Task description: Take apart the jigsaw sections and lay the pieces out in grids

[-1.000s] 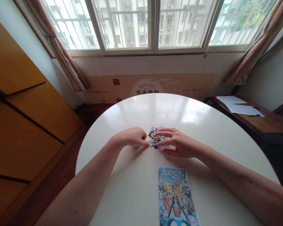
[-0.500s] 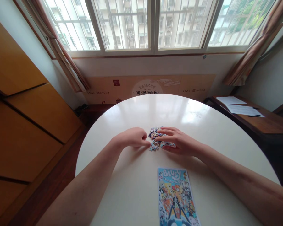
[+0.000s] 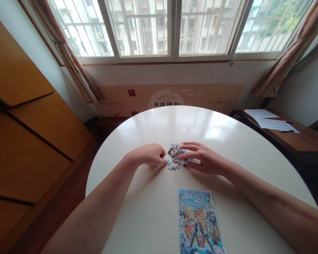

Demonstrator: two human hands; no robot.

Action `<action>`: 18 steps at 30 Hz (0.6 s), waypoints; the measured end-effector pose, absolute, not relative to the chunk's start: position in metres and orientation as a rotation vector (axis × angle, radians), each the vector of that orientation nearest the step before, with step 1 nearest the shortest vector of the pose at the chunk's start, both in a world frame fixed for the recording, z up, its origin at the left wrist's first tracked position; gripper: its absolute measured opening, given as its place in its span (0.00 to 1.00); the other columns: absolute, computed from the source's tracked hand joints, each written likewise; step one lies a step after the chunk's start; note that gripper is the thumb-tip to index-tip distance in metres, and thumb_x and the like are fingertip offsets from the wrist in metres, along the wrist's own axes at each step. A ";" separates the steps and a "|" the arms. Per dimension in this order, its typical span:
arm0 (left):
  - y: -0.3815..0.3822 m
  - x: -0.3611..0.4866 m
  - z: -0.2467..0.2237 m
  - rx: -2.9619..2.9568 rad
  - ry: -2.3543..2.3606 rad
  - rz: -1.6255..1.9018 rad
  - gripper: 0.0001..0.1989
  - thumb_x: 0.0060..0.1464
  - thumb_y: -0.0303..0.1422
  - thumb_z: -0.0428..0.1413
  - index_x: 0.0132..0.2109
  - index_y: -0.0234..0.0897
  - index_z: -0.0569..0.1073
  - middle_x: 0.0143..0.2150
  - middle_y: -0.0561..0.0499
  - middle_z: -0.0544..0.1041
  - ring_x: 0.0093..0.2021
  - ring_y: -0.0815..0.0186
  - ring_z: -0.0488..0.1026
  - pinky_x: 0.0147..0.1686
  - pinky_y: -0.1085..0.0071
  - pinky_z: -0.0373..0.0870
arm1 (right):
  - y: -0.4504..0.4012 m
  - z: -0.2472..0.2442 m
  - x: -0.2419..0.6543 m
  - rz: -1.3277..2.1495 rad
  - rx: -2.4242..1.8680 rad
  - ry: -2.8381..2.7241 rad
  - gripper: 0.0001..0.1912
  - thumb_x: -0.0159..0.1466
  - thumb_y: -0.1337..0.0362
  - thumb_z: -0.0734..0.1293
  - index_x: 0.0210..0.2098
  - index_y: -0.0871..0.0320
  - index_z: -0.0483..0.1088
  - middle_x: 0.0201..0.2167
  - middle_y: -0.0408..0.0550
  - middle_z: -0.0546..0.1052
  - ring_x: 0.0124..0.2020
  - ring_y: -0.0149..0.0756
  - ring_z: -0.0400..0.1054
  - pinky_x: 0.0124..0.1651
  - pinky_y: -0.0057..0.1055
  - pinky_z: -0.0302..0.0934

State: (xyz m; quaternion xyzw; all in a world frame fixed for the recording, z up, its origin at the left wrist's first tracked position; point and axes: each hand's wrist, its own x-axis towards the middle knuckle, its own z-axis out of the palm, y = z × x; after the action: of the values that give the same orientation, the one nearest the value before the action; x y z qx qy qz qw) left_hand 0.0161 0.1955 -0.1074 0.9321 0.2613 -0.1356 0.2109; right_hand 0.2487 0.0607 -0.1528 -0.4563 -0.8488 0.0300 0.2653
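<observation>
A small heap of jigsaw pieces (image 3: pixel 174 151) in mixed colours lies on the white round table (image 3: pixel 137 218). My right hand (image 3: pixel 201 157) rests over the heap's right side with its fingers spread, and some pieces show between and under them. At the heap's left edge is my left hand (image 3: pixel 154 154), its fingers curled in and its thumb near the pieces; whatever is inside the curl is hidden. Nearer to me lies a colourful Bluey picture sheet (image 3: pixel 200 218), flat on the table.
A brown side table (image 3: pixel 310 139) at the right bears white papers (image 3: pixel 277 125) and dark pens. Orange-brown cabinets (image 3: pixel 37 151) stand at the left. Beyond the table are a printed panel (image 3: pixel 108 95), curtains and a barred window.
My right hand has shifted slightly to the right over the heap, and the pieces near its fingers are spread a little more. My left hand stays curled, almost unmoved.
</observation>
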 end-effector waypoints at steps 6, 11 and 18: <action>0.196 0.015 -0.103 2.640 0.755 -0.317 0.15 0.52 0.41 0.52 0.23 0.38 0.64 0.21 0.53 0.65 0.22 0.68 0.57 0.26 0.67 0.51 | 0.061 -0.153 0.251 0.071 -1.258 -2.346 0.11 0.65 0.64 0.68 0.45 0.44 0.78 0.60 0.44 0.72 0.63 0.46 0.62 0.59 0.51 0.64; 0.195 0.017 -0.104 2.643 0.751 -0.345 0.18 0.54 0.45 0.53 0.23 0.38 0.65 0.21 0.52 0.65 0.22 0.68 0.57 0.25 0.67 0.51 | 0.063 -0.154 0.251 0.080 -1.223 -2.281 0.12 0.66 0.65 0.67 0.47 0.48 0.77 0.57 0.48 0.74 0.62 0.44 0.64 0.59 0.49 0.64; 0.194 0.021 -0.108 2.678 0.763 -0.307 0.22 0.53 0.50 0.55 0.22 0.38 0.65 0.18 0.53 0.64 0.21 0.69 0.56 0.24 0.67 0.49 | 0.076 -0.173 0.261 0.055 -1.245 -2.067 0.14 0.68 0.62 0.65 0.52 0.48 0.74 0.53 0.50 0.76 0.61 0.45 0.65 0.60 0.52 0.63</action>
State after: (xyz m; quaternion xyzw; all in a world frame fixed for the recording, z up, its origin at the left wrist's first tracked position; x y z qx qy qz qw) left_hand 0.0210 0.1936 -0.1077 0.9421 0.2685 -0.1079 0.1693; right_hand 0.2606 0.0760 -0.1728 -0.4820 -0.8002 0.0213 0.3562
